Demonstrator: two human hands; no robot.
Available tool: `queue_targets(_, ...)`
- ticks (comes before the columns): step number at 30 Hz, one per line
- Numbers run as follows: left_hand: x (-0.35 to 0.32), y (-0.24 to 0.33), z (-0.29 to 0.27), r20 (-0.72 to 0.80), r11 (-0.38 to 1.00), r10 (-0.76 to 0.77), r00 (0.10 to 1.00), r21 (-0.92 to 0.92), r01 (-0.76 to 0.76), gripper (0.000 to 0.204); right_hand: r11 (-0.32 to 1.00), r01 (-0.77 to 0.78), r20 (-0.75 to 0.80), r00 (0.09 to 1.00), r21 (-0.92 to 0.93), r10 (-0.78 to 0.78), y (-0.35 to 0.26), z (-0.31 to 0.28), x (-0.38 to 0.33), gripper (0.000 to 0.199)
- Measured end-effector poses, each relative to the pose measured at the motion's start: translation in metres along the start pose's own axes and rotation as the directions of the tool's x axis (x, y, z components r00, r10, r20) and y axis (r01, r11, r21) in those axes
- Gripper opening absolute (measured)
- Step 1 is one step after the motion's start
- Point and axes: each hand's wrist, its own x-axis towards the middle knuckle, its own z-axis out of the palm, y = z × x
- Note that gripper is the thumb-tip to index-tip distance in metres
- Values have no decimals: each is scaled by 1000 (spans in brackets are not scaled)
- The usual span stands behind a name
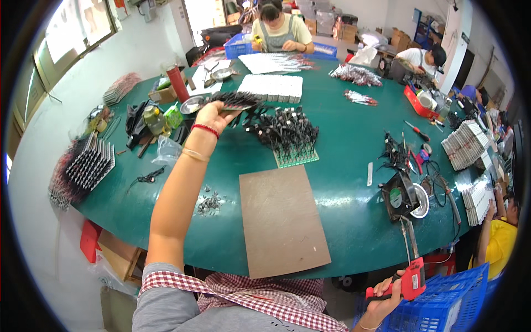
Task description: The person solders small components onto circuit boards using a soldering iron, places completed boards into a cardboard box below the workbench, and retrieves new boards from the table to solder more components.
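My left hand [213,117] reaches far over the table and grips the edge of a circuit board panel with black cables [235,100]; its fingers are partly hidden by it. Right beside it, a heap of black cables [286,128] stands on a green circuit board panel [297,159]. Low at the right, my right hand [387,293] is closed round the handle of a red soldering gun [412,281]. The gun's metal front points up toward a small black fan [399,196] and a round metal dish [420,200]. A brown rectangular mat [285,221] lies in front of me.
Small black bits [209,204] lie left of the mat. White stacked strips [464,145] stand at the right, a dark stack [91,166] at the left. Blue crates [437,307] are below the right edge. A person [282,33] works across the table; others sit at the right.
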Motion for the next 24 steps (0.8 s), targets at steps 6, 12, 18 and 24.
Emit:
queue_targets(6, -118, -1, 18, 338, 980, -160, 927, 168, 108, 20, 996, -16, 143, 990, 87, 4, -5, 19, 7, 26)
queue_targets(12, -182, -38, 5, 450, 926, -375, 810, 226, 303, 22, 992, 60, 257, 962, 112, -88, -22, 46, -1, 27)
queue_targets(18, -234, -76, -58, 445, 832, -549, 707, 211, 513, 45, 996, 70, 241, 967, 54, -81, -27, 55, -14, 31)
queue_targets(24, -253, -96, -125, 431, 796, -601, 673, 250, 551, 42, 988, -109, 368, 928, 109, 62, -11, 81, -13, 32)
